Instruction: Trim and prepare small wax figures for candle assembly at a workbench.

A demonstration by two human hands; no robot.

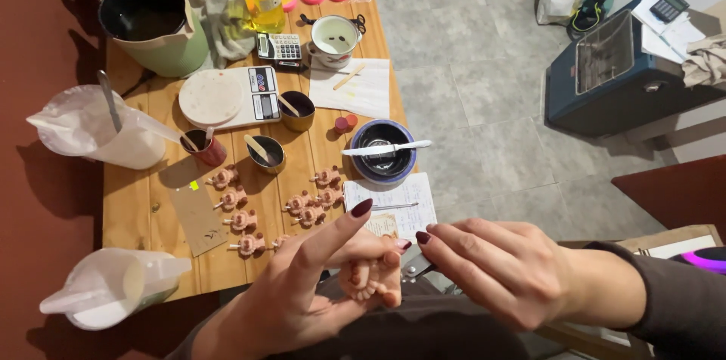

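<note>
Foot-shaped wax figure (368, 278), small and pink, sits low in the picture, in front of the wooden table (136, 209). Behind it stand a green pot (155, 27), a kitchen scale (231, 97), a blue bowl (383, 150) and more pink figures (240, 220). Left hand (302, 296) is closed around it, index finger raised. Right hand (495, 273) is half closed, its fingertips beside the figure; whether they touch I cannot tell.

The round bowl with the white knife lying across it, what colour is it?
The round bowl is blue outside, dark inside, seen in the head view.

Both hands (393, 277) wear dark maroon nail polish; the right arm's sleeve (681, 299) is grey-brown.
</note>
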